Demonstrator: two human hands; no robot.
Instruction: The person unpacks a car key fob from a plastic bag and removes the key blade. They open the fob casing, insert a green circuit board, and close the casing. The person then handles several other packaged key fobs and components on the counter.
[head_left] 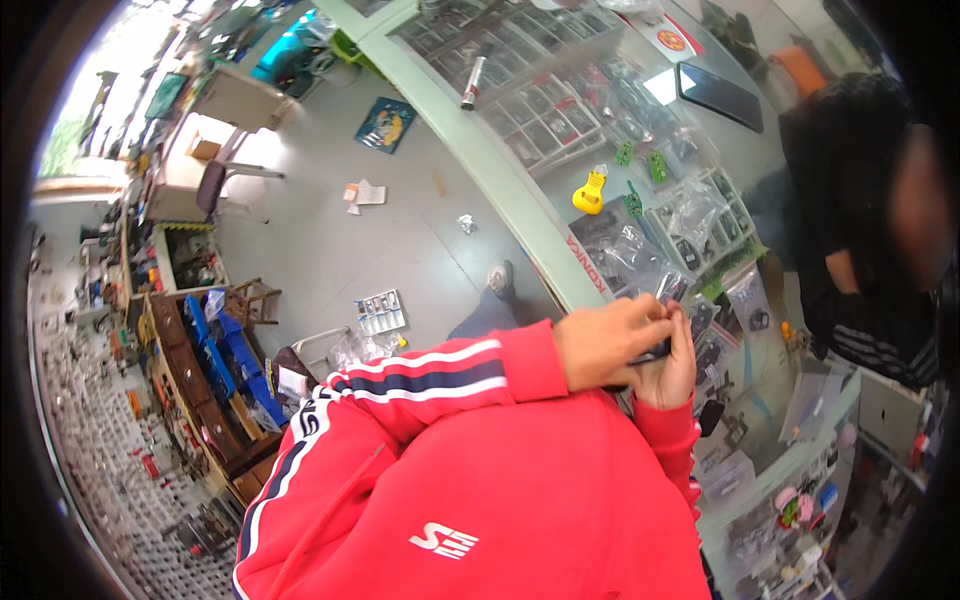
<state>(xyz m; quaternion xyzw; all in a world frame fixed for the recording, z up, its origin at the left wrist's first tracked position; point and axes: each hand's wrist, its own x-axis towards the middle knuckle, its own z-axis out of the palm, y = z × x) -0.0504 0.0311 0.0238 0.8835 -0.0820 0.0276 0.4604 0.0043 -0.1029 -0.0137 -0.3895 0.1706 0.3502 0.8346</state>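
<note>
My left hand [610, 342] reaches in from the left in a red sleeve. Its fingers are bent together and meet the fingers of my right hand [672, 368], just over the edge of a glass-topped counter. Between them is a small dark object [655, 352], mostly hidden by the fingers, so its kind does not show. My right hand curls around it from the right. Beyond the hands, a clear plastic bag [632, 250] lies on the counter. A yellow rounded thing [590, 192] and several small green circuit boards [656, 166] sit farther off.
The glass counter [440, 75] bears a black smartphone [718, 95], a slim silver tube [475, 82] and a compartment box [745, 205] of small parts. Another person in dark clothes [835, 190] is at the right. On the floor lie a parts tray [381, 312] and papers [368, 193].
</note>
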